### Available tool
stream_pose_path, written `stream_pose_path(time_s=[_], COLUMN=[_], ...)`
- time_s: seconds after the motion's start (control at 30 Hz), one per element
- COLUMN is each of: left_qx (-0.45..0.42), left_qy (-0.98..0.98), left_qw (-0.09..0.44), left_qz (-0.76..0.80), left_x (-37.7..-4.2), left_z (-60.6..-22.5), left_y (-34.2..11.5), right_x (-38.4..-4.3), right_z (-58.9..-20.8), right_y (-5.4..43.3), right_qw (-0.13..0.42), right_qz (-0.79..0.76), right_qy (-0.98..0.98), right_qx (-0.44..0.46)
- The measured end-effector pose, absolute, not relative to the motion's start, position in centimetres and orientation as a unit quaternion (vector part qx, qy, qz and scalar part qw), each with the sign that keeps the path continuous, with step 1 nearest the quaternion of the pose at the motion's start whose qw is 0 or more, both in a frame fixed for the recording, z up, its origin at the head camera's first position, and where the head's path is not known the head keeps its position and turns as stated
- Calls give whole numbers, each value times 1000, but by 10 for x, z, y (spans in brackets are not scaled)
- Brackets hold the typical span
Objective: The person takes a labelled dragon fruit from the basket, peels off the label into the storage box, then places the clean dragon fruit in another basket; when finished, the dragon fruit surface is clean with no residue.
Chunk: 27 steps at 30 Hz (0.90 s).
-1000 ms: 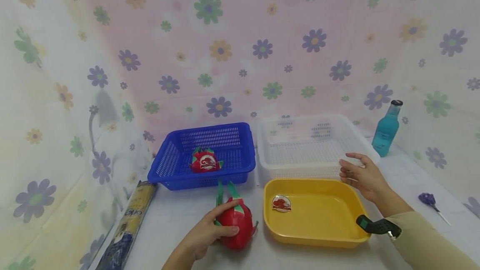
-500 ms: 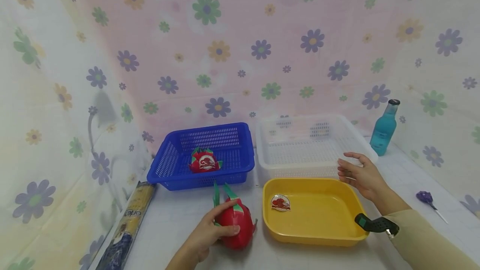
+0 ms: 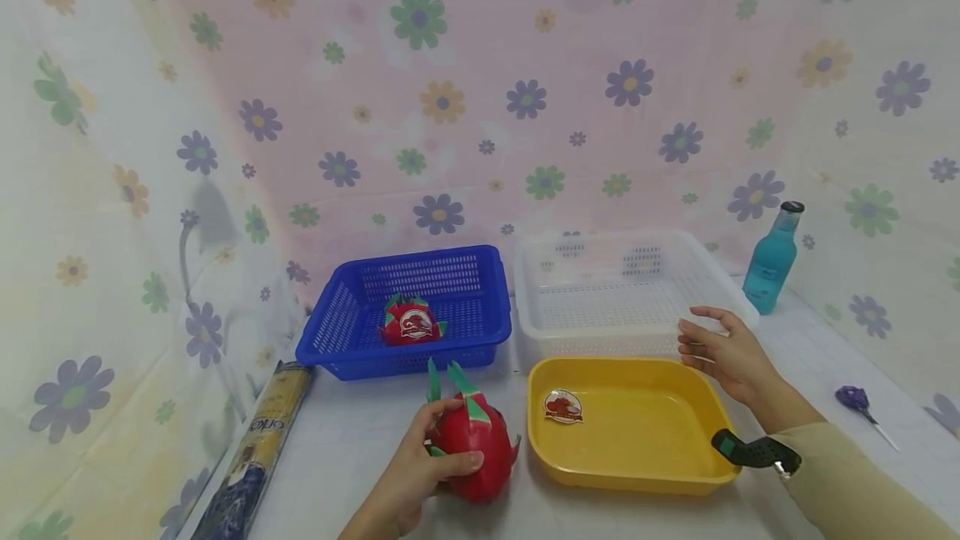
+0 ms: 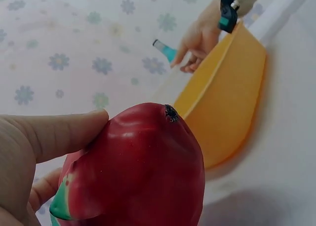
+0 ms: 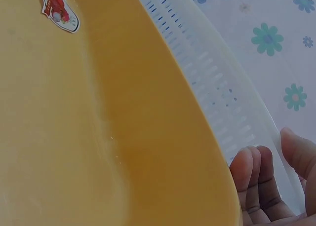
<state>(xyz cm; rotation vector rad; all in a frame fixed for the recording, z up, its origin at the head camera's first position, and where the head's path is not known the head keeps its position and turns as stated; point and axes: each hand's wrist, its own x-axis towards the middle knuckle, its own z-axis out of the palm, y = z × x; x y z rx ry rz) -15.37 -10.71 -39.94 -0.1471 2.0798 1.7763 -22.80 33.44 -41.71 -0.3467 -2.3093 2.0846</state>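
Note:
My left hand [image 3: 416, 465] grips a red dragon fruit [image 3: 478, 444] with green leaf tips, left of the yellow tray [image 3: 630, 486]. In the left wrist view the thumb lies along the side of the fruit, and its dark end spot faces up. Whether the fruit touches the table is unclear. An oval sticker [image 3: 562, 407] with a fruit picture lies inside the yellow tray. By that tray's back right corner, my right hand [image 3: 726, 354] has loosely bent fingers and holds nothing. In the right wrist view its fingertips are close to the tray rim; contact cannot be told.
A blue basket [image 3: 408, 363] at the back left holds another dragon fruit [image 3: 408, 321] with a sticker. Beside it stands a white basket [image 3: 600, 307]. A blue bottle [image 3: 772, 261] and a purple lollipop [image 3: 853, 397] are at the right. A long pasta packet [image 3: 258, 448] lies left.
My left hand and the dragon fruit have shifted slightly to the right, and the fruit has turned a little. The right hand stays in place.

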Motion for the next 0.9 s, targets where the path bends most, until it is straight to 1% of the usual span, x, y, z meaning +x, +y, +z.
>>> stream_pose_path(time_s=[0.17,0.47,0.73,0.9], left_qx=[-50,-33,-14,-5], left_qy=[749,747,746,752], left_qw=[196,207,192,179], left_qz=[630,631,637,634], left_x=[-144,-136,-137,-136], left_z=[-383,-364,-349,-340], left_y=[-102,-97,-93,-94], right_x=[-229,-230,-232,-233], right_z=[-418,-414,-416,-415], right_y=[336,335,337,340], right_qw=[7,1,8,2], right_qz=[687,751,762,764], right_qy=[-720,-656,-644,-641], right_qx=[-102,-77,-73,-75])
